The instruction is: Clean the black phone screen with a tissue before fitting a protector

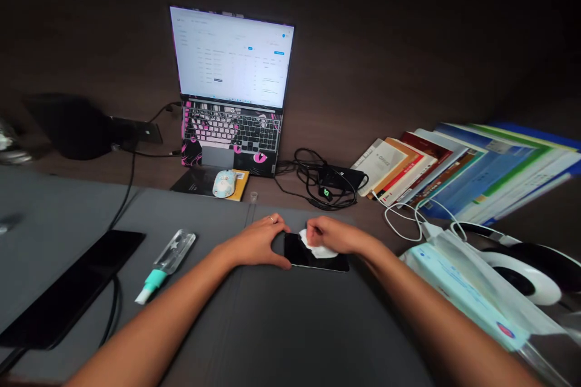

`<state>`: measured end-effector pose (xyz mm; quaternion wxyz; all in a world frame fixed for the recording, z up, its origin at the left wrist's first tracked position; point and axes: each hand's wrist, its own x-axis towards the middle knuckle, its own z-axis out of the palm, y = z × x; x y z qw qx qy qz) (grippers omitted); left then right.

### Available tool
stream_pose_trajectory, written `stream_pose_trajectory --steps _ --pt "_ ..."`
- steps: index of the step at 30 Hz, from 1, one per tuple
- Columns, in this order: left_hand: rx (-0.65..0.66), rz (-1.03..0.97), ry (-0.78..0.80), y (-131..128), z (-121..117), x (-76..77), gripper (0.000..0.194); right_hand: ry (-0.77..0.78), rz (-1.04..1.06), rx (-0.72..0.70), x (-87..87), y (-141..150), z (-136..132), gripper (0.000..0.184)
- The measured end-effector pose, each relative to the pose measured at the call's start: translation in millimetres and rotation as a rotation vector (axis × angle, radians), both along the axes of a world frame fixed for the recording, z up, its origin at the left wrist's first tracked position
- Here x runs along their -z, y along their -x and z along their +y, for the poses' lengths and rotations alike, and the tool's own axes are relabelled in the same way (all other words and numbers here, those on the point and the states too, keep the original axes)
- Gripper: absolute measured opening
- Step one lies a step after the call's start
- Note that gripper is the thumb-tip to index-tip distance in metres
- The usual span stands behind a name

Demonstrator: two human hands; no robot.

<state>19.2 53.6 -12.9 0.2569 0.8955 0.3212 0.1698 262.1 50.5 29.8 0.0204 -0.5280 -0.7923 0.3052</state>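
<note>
The right hand [333,234] and white tissue [323,252] are hiding part of the black device [296,254]; laptop text [218,64] is blurring.

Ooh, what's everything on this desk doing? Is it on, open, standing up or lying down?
Laptop: open, screen lit.
Handheld device: lying flat, screen dark, left hand gripping its end.
White wipe: bunched in the right hand, against the device's screen.
Spray bottle: lying on its side.
Mouse: set down, no hand on it.
Small display: lit green.
Books: leaning in a row.
Tissue pack: lying down; can't tell if opened.
</note>
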Motion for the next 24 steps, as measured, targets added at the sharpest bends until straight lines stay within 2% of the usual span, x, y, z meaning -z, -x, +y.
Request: stream_pose_trajectory --steps 3,6,9,11,14,19,24 --pt "-0.007 -0.004 -0.001 -0.4 0.4 1.3 0.062 -0.024 -0.021 -0.02 2.2 24.5 11.2 0.013" --pt "-0.015 -0.009 -0.007 -0.5 1.0 2.1 0.059 -0.04 -0.054 -0.029 3.9 41.4 14.0 0.01" --pt "-0.013 -0.025 -0.007 -0.1 1.0 2.1 0.058 -0.054 -0.075 -0.034 3.6 47.3 7.9 0.028" --pt "-0.01 -0.033 -0.002 0.4 0.6 2.0 0.054 -0.077 -0.068 -0.035 2.3 46.9 -0.8 0.027" --pt "-0.008 -0.033 -0.008 1.1 -0.1 2.5 0.051 -0.127 -0.034 -0.031 1.4 44.4 -19.9 0.009" --pt "-0.019 -0.008 -0.014 1.7 -1.5 3.2 0.06 -0.168 0.034 -0.031 4.2 31.2 -54.6 0.01" --pt "-0.013 -0.025 -0.023 2.6 -0.9 4.6 0.06 -0.144 0.065 -0.002 2.4 -11.5 -68.4 0.015"
